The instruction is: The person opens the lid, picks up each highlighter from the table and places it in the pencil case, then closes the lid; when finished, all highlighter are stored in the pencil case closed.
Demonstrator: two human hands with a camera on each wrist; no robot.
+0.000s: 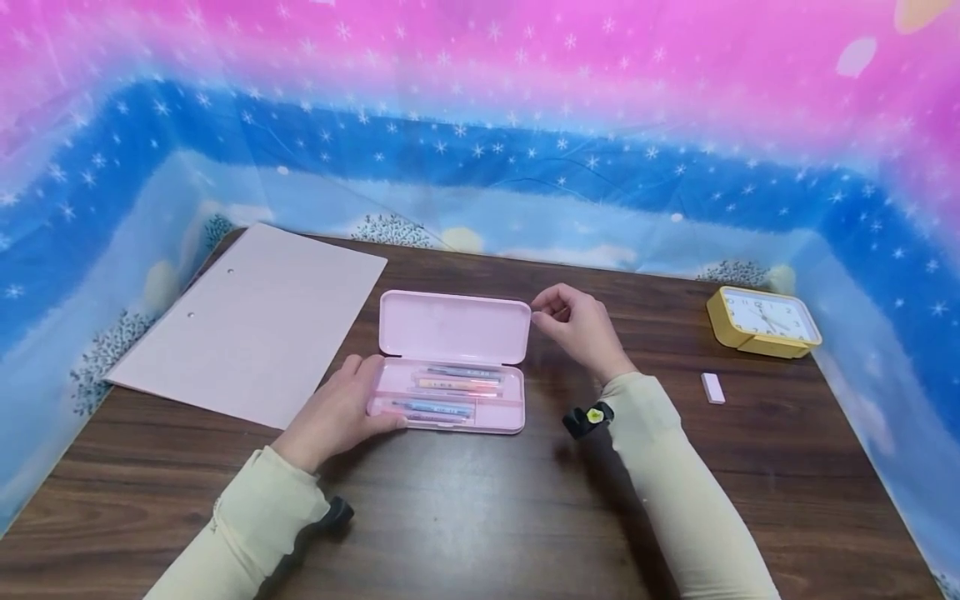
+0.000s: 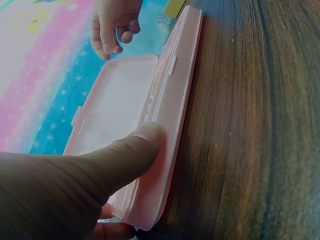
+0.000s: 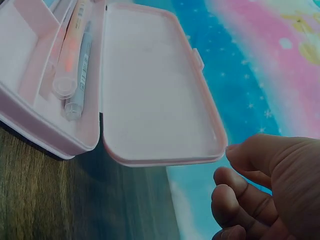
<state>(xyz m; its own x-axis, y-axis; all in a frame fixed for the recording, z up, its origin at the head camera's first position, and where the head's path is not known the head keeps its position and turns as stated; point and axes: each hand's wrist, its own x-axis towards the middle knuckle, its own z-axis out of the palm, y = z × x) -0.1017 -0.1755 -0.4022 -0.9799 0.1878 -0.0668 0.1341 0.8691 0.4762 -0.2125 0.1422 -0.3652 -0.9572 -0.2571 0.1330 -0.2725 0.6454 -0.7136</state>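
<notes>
A pink pencil case (image 1: 501,417) lies on the table with its lid (image 1: 453,327) raised on the hinge. Inside, several pens (image 1: 457,383) lie in its compartments, among them an orange one (image 3: 73,47). My left hand (image 1: 343,410) grips the left end of the case, the thumb (image 2: 127,155) along its front wall and the other fingers partly hidden behind. At the lid's upper right corner is my right hand (image 1: 581,325), fingers loosely bent and nothing held. Its thumb tip (image 3: 235,152) is right beside that corner; whether they touch I cannot tell.
A pale pink sheet or folder (image 1: 262,325) with two small holes or studs lies on the left of the wooden table (image 1: 465,508). To the right are a white eraser (image 1: 713,388) and a yellow clock (image 1: 763,322). A patterned cloth (image 1: 480,142) hangs around the table's edges.
</notes>
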